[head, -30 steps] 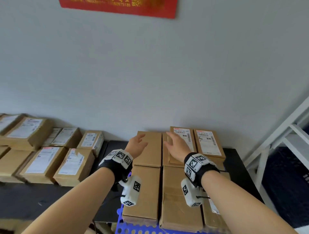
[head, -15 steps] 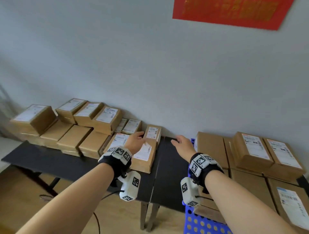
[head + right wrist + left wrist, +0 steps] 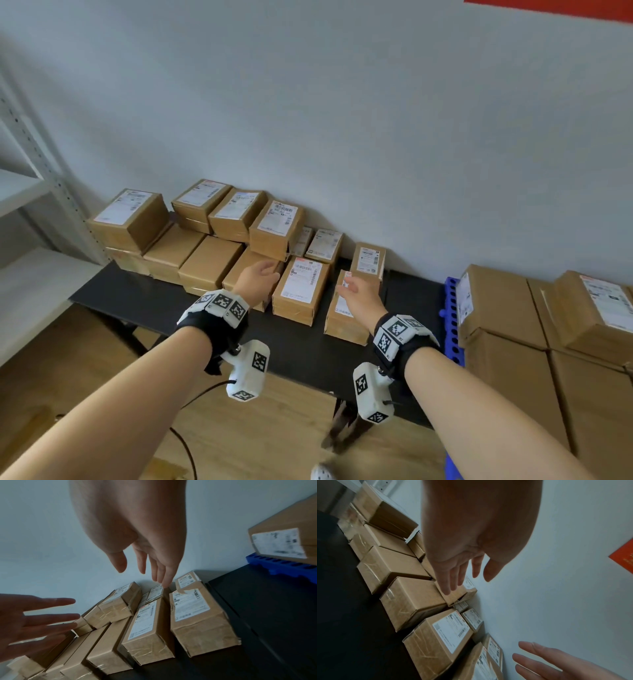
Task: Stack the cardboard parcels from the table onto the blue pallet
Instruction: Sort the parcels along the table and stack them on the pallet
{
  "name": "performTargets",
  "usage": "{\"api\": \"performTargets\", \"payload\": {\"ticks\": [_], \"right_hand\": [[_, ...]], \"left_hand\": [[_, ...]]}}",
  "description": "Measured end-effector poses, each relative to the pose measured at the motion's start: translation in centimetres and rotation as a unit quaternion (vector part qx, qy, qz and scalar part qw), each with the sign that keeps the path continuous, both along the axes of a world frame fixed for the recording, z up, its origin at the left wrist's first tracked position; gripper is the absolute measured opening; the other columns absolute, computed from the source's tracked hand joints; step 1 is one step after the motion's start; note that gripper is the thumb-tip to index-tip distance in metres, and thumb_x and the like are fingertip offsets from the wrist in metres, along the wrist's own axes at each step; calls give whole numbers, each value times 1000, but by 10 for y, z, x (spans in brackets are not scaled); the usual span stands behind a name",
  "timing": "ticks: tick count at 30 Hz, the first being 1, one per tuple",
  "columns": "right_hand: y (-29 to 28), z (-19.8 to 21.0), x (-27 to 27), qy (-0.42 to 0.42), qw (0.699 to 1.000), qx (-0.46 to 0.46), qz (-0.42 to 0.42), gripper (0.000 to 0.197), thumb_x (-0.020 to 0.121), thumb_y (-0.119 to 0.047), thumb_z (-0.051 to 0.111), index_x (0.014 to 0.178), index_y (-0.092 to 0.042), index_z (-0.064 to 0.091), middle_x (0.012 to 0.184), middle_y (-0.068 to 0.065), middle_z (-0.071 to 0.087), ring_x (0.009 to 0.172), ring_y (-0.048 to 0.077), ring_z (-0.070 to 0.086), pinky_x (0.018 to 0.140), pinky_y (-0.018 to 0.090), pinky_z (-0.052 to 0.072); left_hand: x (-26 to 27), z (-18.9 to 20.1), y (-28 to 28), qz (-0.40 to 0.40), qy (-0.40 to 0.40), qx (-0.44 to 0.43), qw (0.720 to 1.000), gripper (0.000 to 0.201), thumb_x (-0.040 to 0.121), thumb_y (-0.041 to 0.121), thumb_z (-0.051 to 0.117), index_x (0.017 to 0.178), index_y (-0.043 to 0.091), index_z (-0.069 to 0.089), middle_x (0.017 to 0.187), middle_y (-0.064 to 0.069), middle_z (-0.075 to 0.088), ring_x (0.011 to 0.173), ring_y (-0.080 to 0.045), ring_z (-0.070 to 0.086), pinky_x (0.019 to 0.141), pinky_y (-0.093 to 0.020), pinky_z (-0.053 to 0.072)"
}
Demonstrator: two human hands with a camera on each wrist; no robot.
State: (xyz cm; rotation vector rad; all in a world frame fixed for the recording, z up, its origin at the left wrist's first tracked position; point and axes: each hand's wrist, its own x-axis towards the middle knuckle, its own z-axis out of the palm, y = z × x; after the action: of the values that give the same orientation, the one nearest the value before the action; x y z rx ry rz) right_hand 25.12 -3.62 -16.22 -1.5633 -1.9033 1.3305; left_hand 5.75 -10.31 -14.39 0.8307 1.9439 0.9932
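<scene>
our view has swung away from the blue pallet (image 3: 451,318), now at the table's (image 3: 301,346) right end with parcels already stacked on it. most cardboard parcels (image 3: 205,260) remain along the table's back edge, so the task is far from done. our left hand (image 3: 258,275) and right hand (image 3: 359,294) have come across empty, fingers spread, over the two labelled parcels (image 3: 301,286) nearest the pallet. we judge the next pick starts here.

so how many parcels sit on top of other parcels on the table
4, at the table's left end by the wall: left parcel, second parcel, third parcel, fourth parcel just past the left hand. Others may be hidden.
</scene>
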Motion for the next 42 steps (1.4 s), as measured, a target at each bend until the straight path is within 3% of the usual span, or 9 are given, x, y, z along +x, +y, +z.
{"api": "performTargets", "payload": {"ticks": [5, 12, 17, 24, 26, 29, 31, 35, 42], "right_hand": [[33, -9, -44, 6, 1000, 6, 21, 45, 98, -25, 47, 139, -6, 40, 142, 12, 46, 130, 24, 43, 105, 32, 34], [90, -25, -106, 26, 999, -26, 30, 55, 96, -31, 51, 144, -10, 33, 143, 13, 43, 129, 25, 44, 107, 38, 38], [120, -38, -139, 53, 996, -77, 17, 65, 95, -30, 53, 149, -13, 21, 153, 9, 30, 139, 24, 32, 114, 41, 29], [146, -52, -158, 96, 984, -146, 27, 81, 93, -29, 58, 152, -19, 4, 157, 4, 20, 143, 24, 21, 114, 40, 23], [151, -57, -161, 106, 980, -164, 25, 81, 91, -30, 60, 152, -21, 7, 153, 3, 29, 141, 23, 26, 113, 41, 25], [157, -63, -167, 134, 973, -186, 36, 69, 89, -26, 63, 145, -25, 24, 139, -2, 48, 133, 20, 40, 113, 43, 31], [159, -65, -169, 149, 969, -193, 34, 61, 88, -20, 64, 140, -26, 32, 128, -6, 54, 127, 18, 46, 110, 43, 35], [160, -63, -170, 183, 959, -217, 24, 53, 90, -8, 59, 136, -23, 38, 108, -13, 56, 113, 15, 50, 97, 34, 40], [152, -60, -158, 190, 961, -201, 23, 57, 89, -4, 57, 139, -22, 36, 117, -7, 59, 118, 16, 52, 107, 42, 38]], "left_hand": [[-35, -13, 19, 31, -15, -12, 999, 46, 93, 18, 53, 138, 21, 42, 138, -10, 48, 125, -25, 47, 107, -43, 39], [-84, -27, 64, 56, -19, -34, 998, 47, 93, 18, 53, 139, 18, 41, 139, -12, 47, 125, -26, 47, 106, -41, 40], [-109, -38, 96, 75, -23, -39, 996, 46, 94, 24, 52, 139, 17, 43, 135, -10, 50, 122, -24, 49, 105, -40, 41], [-126, -53, 127, 85, -28, -48, 995, 45, 95, 30, 49, 137, 15, 46, 133, -13, 51, 123, -25, 48, 108, -42, 38], [-129, -57, 133, 87, -37, -47, 994, 44, 95, 32, 48, 136, 14, 47, 132, -11, 52, 119, -22, 50, 106, -40, 39], [-131, -59, 141, 91, -55, -35, 994, 42, 96, 33, 47, 133, 13, 50, 126, -8, 55, 98, -15, 53, 90, -31, 44], [-130, -61, 144, 96, -67, -22, 993, 41, 97, 32, 46, 133, 14, 49, 119, -4, 55, 89, -12, 54, 88, -32, 44], [-127, -61, 146, 80, -49, -13, 996, 38, 97, 30, 46, 132, 17, 48, 116, -2, 54, 109, -17, 51, 98, -34, 40], [-117, -61, 138, 61, -49, -6, 997, 32, 96, 29, 48, 126, 17, 51, 116, -7, 58, 97, -19, 55, 94, -39, 45]]}}
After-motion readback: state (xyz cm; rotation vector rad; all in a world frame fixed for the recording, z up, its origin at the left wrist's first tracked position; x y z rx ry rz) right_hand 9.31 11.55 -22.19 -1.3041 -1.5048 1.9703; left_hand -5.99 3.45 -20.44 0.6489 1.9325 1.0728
